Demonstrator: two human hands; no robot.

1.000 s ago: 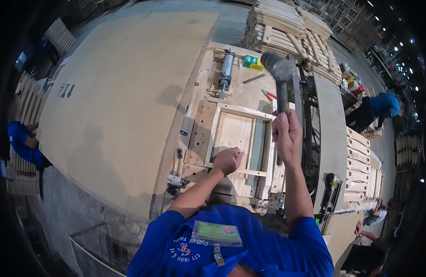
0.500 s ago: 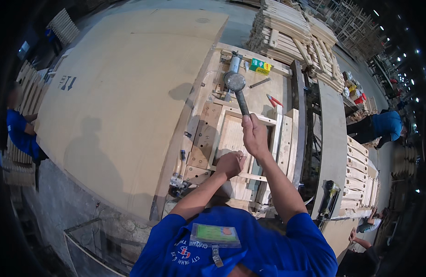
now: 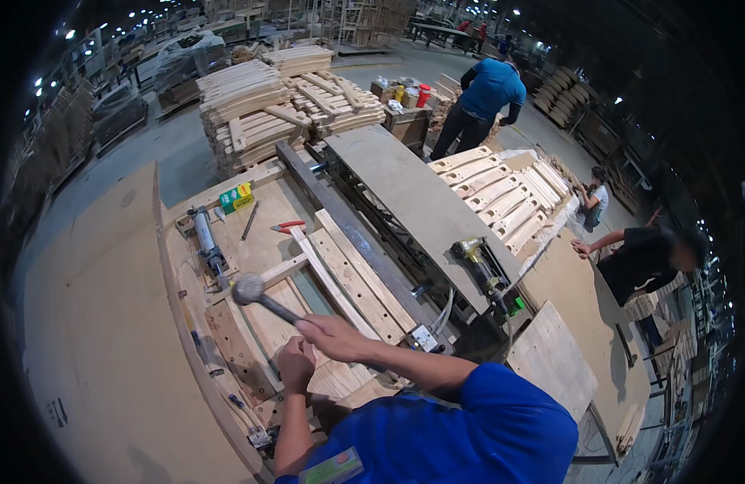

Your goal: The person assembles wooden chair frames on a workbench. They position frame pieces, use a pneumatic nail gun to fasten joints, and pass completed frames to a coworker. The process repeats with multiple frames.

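My right hand (image 3: 334, 335) is wrapped round the handle of a mallet (image 3: 248, 289), whose round grey head points up and left over a wooden frame (image 3: 318, 274). Just beside it my left hand (image 3: 296, 365) is closed low over the frame's near part. What its fingers hold, if anything, is hidden. The pale frame sits in a wooden jig with drilled blocks (image 3: 242, 348). Beyond the mallet head lies a metal cylinder (image 3: 205, 234), fixed to the bench.
Red-handled pliers (image 3: 288, 226), a dark rod (image 3: 250, 221) and a green-yellow box (image 3: 236, 198) lie at the bench's far side. A power tool (image 3: 484, 270) rests on the grey panel (image 3: 409, 210) to the right. Stacked slats (image 3: 247, 109) stand beyond; co-workers (image 3: 489, 89) are farther right.
My view has swung to the right, bringing more of the right-hand workplace in. The mallet now slants left instead of nearly straight ahead. Both hands remain close together over the frame.
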